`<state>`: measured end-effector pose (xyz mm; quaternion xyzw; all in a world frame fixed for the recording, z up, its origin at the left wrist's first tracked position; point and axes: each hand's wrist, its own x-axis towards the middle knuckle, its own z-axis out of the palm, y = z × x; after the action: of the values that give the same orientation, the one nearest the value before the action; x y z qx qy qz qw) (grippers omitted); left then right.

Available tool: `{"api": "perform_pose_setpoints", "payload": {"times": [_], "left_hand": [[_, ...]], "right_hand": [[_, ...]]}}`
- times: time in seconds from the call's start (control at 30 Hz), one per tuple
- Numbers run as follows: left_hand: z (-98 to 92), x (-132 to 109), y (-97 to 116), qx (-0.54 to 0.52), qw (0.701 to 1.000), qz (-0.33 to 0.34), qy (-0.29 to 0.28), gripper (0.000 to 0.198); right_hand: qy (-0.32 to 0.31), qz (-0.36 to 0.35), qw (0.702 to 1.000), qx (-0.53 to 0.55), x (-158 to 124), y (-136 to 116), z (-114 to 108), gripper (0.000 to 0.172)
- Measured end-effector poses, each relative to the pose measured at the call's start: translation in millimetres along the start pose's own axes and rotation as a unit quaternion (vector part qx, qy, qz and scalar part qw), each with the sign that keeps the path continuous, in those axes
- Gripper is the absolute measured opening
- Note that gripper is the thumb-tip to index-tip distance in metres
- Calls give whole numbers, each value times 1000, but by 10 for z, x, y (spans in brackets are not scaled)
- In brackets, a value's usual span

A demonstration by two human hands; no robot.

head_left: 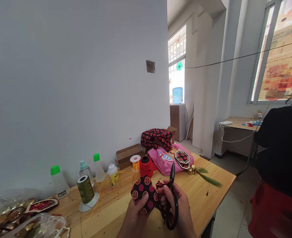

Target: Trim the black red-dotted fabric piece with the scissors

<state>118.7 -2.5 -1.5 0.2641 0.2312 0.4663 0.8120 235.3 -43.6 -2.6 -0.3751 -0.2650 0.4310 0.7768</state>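
Note:
My left hand (pixel 134 211) grips a rounded piece of black patterned fabric (pixel 141 189), printed with orange and magenta circles, its thumb pressed on the front. In my right hand (pixel 182 206) is a pair of black scissors (pixel 172 173), blades pointing up and handle loops hanging below the palm. The right fingers also pinch a crumpled bit of the same dark fabric (pixel 159 188) beside the piece's right edge. Whether that bit is still joined to the piece, I cannot tell. Both hands are over the front of the wooden table (pixel 198 195).
Behind my hands stand a red thread cone (pixel 146 167), an orange spool (pixel 135 163) and a glue bottle (pixel 113 176). An olive thread cone (pixel 85 190) and plastic bags (pixel 34 226) lie left. A pink bag (pixel 161 162) bears a framed ornament (pixel 182 158). A person (pixel 280 142) sits right.

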Motion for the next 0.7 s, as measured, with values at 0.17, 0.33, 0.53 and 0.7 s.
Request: {"api": "perform_pose_setpoints", "payload": {"times": [0.17, 0.33, 0.53, 0.7], "left_hand": [[-99, -68, 119, -145, 988, -53, -18, 32], [-127, -113, 168, -238, 968, -75, -40, 57], [-93, -121, 162, -268, 956, -104, -50, 61], [-98, -89, 173, -266, 959, -91, -37, 45]], "right_hand": [[-28, 13, 999, 37, -29, 112, -63, 43], [-48, 8, 999, -12, -143, 134, -47, 46], [-80, 2, 994, -77, -175, 124, -71, 37], [-112, -17, 989, -98, -176, 161, -85, 39]]}}
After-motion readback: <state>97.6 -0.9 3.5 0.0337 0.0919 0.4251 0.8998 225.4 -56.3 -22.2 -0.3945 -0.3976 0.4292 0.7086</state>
